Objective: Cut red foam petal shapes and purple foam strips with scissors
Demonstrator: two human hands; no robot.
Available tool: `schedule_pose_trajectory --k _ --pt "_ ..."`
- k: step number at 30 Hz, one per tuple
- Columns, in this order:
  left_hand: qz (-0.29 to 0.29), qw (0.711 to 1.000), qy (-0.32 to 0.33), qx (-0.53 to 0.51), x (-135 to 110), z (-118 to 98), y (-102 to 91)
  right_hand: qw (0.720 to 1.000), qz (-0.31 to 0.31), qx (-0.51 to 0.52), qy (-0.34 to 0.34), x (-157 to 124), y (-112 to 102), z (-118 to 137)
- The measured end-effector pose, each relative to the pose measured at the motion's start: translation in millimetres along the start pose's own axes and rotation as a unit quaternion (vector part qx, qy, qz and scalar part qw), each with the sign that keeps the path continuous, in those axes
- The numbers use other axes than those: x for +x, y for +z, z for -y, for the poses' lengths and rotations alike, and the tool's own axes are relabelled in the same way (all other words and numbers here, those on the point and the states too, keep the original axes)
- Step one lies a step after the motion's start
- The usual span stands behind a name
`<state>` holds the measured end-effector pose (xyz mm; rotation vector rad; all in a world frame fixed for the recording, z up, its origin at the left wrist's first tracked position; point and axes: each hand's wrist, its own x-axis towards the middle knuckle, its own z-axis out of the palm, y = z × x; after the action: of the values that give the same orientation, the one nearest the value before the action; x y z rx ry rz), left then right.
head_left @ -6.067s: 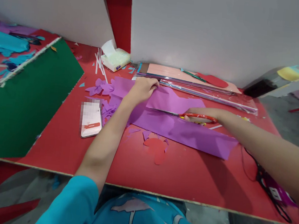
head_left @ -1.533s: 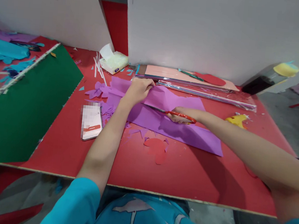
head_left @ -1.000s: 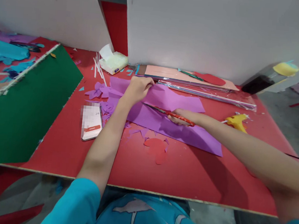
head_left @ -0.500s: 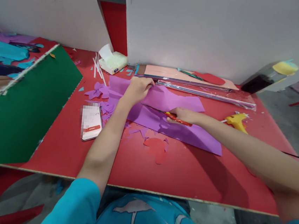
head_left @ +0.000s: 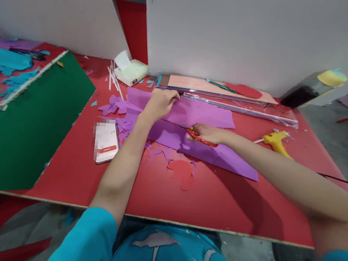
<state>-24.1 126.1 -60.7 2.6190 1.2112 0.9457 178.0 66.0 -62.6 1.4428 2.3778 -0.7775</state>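
Holding purple paper at left, scissors at right

Worktop (head_left: 228,209), red: one. Green board (head_left: 32,133): one, at the left. Purple paper (head_left: 170,134): lies mid-worktop, beneath both hands; long axis left to right, its right end slanting toward the near edge. Far and near parts stand apart at right; whether joined at left, unclear. Hands: two. Left hand (head_left: 161,104): grip closed, bunched fingers pinching the far edge. Right hand (head_left: 206,132): grip closed round the handles of red-handled scissors (head_left: 207,142), one pair, blades pointing left along the gap; this hand is the nearer to the gap. Blade opening: cannot tell. Yellow glue gun (head_left: 276,141): one. Tissue pack (head_left: 132,73): one. Phone (head_left: 107,142): one. Red paper cutout (head_left: 181,170): number of pieces unclear. Purple scraps (head_left: 125,130): many, overlapping, uncountable.
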Motion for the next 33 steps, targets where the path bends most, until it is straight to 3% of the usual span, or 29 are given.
schedule_pose_trajectory --k 4,11,17,21,28,33 --pt "-0.010 1.000 0.000 -0.010 0 1 1.1 1.000 -0.009 0.011 -0.015 8 -3 6" --pt "-0.019 1.000 0.005 -0.022 0 2 1.4 0.998 0.038 0.049 0.014 19 -9 11" --pt "-0.016 1.000 0.001 -0.019 0 3 1.2 0.994 0.059 0.086 -0.012 21 -12 10" --pt "-0.012 1.000 -0.001 -0.019 0 2 0.1 0.986 0.089 0.143 0.017 19 -15 16" --pt "-0.010 1.000 -0.005 -0.014 0 2 -0.1 0.977 0.083 0.194 0.034 18 -13 17" --pt "-0.009 1.000 -0.006 -0.013 0 3 0.3 0.978 0.100 0.180 0.042 20 -12 14"
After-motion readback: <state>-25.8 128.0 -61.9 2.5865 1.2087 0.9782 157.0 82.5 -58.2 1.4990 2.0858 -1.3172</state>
